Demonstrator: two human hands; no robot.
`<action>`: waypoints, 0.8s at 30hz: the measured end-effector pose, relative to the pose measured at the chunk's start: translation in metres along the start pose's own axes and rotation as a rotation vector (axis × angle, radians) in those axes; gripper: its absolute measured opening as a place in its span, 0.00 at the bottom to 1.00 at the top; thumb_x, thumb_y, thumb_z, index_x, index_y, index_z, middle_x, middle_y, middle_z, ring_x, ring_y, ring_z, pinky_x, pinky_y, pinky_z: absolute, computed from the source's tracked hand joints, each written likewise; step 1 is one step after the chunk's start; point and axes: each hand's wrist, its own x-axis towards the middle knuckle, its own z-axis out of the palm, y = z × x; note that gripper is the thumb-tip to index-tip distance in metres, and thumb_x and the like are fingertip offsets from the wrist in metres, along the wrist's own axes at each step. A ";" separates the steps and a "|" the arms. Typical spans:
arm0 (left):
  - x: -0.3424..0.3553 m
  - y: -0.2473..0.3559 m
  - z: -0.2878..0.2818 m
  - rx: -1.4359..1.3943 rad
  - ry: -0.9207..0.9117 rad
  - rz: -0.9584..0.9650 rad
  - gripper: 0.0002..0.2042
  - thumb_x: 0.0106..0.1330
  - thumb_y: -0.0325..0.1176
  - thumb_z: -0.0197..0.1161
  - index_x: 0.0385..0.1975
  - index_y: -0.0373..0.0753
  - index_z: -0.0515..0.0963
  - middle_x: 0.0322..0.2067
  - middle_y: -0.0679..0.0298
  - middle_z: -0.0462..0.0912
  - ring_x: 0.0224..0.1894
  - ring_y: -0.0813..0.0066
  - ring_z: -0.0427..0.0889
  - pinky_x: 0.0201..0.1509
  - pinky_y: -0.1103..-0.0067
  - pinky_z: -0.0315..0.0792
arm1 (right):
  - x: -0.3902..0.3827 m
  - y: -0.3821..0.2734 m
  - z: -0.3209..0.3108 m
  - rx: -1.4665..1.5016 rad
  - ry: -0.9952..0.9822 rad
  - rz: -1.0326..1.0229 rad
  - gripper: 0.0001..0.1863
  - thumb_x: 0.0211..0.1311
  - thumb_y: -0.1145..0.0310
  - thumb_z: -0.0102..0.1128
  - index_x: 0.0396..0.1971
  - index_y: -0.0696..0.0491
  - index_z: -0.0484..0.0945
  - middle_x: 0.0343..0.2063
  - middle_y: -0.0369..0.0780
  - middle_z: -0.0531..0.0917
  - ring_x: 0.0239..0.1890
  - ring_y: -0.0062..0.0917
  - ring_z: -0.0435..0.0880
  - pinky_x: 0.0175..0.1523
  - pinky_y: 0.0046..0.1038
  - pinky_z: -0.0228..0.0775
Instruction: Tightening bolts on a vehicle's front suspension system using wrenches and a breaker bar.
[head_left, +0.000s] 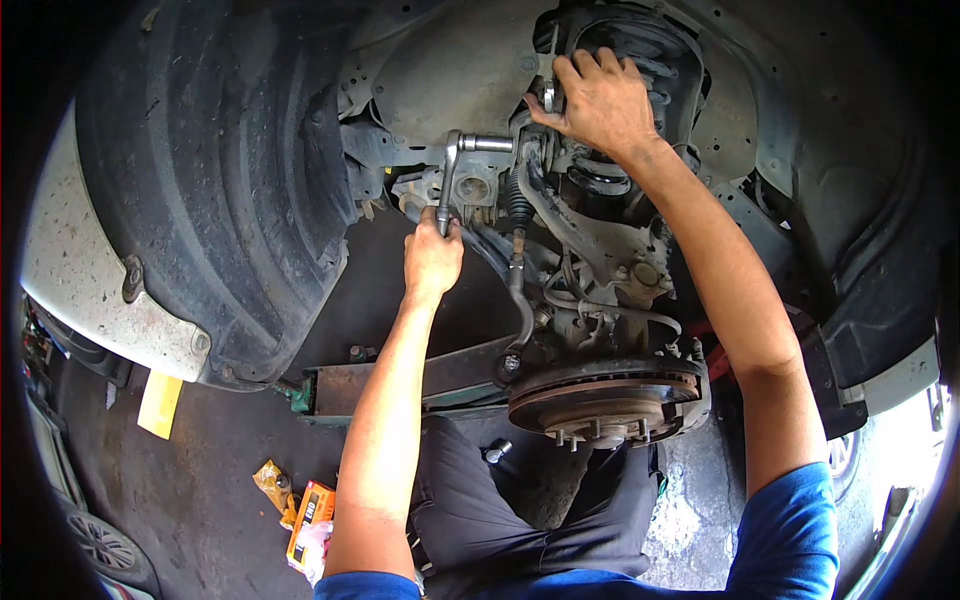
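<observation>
My left hand [434,258] is wrapped round the handle of a ratchet wrench [449,180], which stands nearly upright. From its head a long shiny socket [488,144] points right, reaching the suspension arm's inner end. Higher and to the right, my right hand [608,108] is closed with curled fingers in front of the coil spring [655,72]. A small shiny metal piece [549,96] shows beside its thumb and fingertips; what the fingers grip is mostly hidden. Below the socket are a ribbed rubber boot [519,203] and the tie rod end [522,318].
A rusty brake disc [590,394] with studs sits low, above my legs. A long beam-like support [350,388] lies behind my left forearm. The dark wheel-arch liner [215,190] fills the left. An orange box [312,522] and a small metal part [497,451] lie on the floor.
</observation>
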 end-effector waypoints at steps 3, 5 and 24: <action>0.002 -0.001 0.002 0.020 0.001 0.000 0.14 0.69 0.39 0.58 0.46 0.35 0.74 0.29 0.41 0.84 0.38 0.39 0.84 0.44 0.54 0.76 | -0.005 -0.002 0.011 0.064 -0.040 0.104 0.27 0.57 0.40 0.62 0.32 0.53 0.81 0.30 0.41 0.83 0.33 0.36 0.85 0.36 0.37 0.81; 0.000 -0.002 0.000 0.009 0.015 -0.002 0.16 0.69 0.40 0.57 0.50 0.36 0.73 0.31 0.41 0.84 0.41 0.39 0.83 0.46 0.55 0.75 | -0.003 -0.004 0.012 0.071 -0.061 0.106 0.28 0.57 0.39 0.62 0.32 0.54 0.81 0.29 0.42 0.83 0.33 0.36 0.85 0.38 0.37 0.81; -0.072 -0.066 -0.070 -0.309 -0.121 -0.108 0.27 0.73 0.54 0.54 0.57 0.35 0.73 0.31 0.58 0.82 0.30 0.72 0.82 0.37 0.74 0.79 | -0.005 -0.007 0.020 0.128 -0.401 0.264 0.41 0.61 0.28 0.45 0.42 0.56 0.81 0.40 0.48 0.83 0.46 0.43 0.82 0.49 0.41 0.75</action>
